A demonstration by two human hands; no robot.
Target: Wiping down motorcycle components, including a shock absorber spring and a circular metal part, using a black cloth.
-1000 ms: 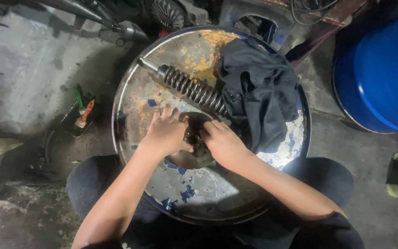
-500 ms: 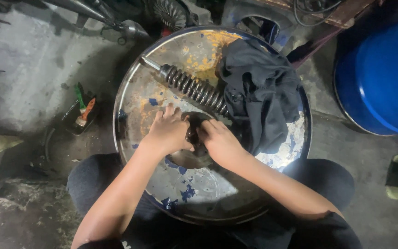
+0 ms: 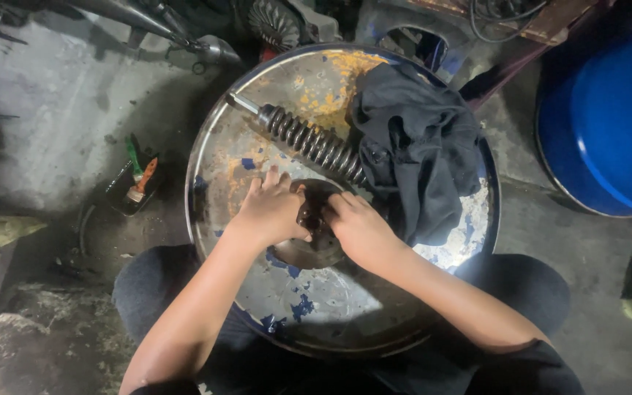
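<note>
Concrete floor (image 3: 45, 95) is surrounding a worn metal drum lid (image 3: 330, 307). Left hand (image 3: 271, 212) and right hand (image 3: 358, 228) are both gripping a dark round part (image 3: 314, 219) at lid centre. A coil spring (image 3: 314, 143) and black cloth (image 3: 422, 153) are lying just behind.

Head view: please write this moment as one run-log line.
left hand: on dark round metal part | right hand: on same part | support: drum lid | nearby: coil spring, black cloth
</note>
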